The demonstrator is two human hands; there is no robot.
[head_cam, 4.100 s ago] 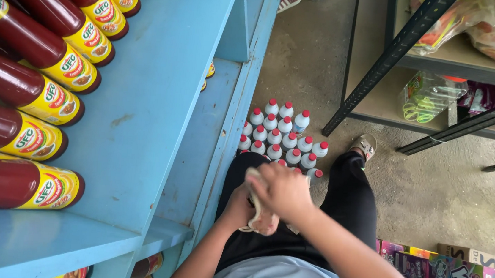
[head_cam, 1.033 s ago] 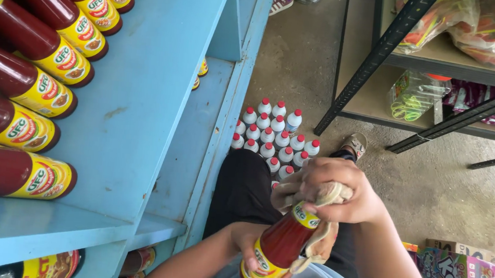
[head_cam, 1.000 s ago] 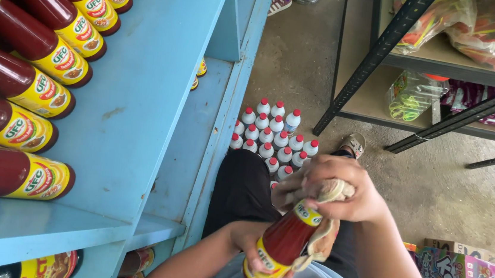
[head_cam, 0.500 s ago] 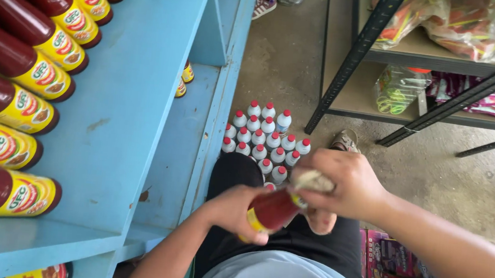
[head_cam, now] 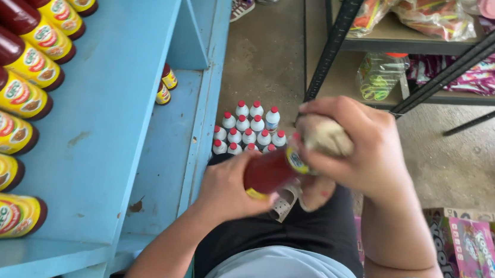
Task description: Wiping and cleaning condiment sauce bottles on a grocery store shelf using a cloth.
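My left hand (head_cam: 228, 188) grips the body of a dark red sauce bottle (head_cam: 268, 170) with a yellow label, held tilted over my lap. My right hand (head_cam: 360, 149) presses a pale cloth (head_cam: 325, 135) around the bottle's neck and cap, which the cloth hides. A row of matching red bottles (head_cam: 8, 82) with yellow labels stands along the left of the blue shelf (head_cam: 112, 115).
Several small white bottles with red caps (head_cam: 248, 130) stand on the concrete floor in front of my knees. A black metal rack (head_cam: 340, 40) holds bagged goods at the top right. Colourful boxes (head_cam: 475, 260) lie at the lower right. Two small bottles (head_cam: 165, 87) sit on the lower shelf.
The bottle has risen from my lap to chest height. My right hand has closed the cloth over its top, and the view has shifted slightly.
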